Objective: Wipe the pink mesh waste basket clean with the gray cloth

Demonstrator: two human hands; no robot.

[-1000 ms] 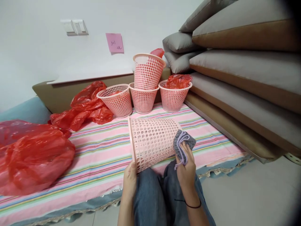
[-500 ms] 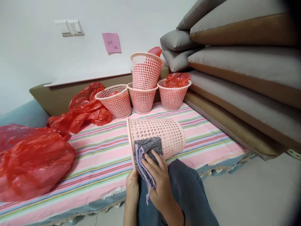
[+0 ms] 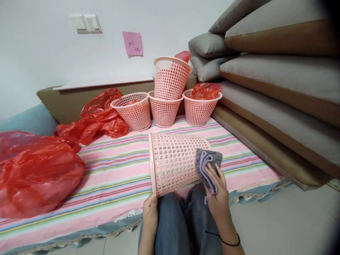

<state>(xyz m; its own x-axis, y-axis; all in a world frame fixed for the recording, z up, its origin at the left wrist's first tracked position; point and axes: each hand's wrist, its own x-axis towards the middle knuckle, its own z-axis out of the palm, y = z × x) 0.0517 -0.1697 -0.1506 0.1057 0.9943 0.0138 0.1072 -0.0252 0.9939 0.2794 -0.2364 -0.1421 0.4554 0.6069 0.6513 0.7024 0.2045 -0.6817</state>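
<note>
Since half a second ago in the head view, the right hand has swung with its grey cloth from the rim end of the pink basket across to the base end. Seen now, the basket lies on its side above the person's lap and the edge of the striped sheet, mouth to the left; whether it touches the sheet is hard to tell. The left hand pinches the lower rim, thumb in sight and remaining fingers hidden. The right fingers are slightly spread over the folded cloth, holding it against the basket.

With one small grip at the rim, a hard push at the base could twist the basket free and roll it off the knees. The cloth's loose lilac edging might snag in the mesh holes. Farther back, the upper basket leans inside the lower one, so a knock could probably topple it. That stack and the red bags match the earlier frame; only the viewpoint shifts a little.
</note>
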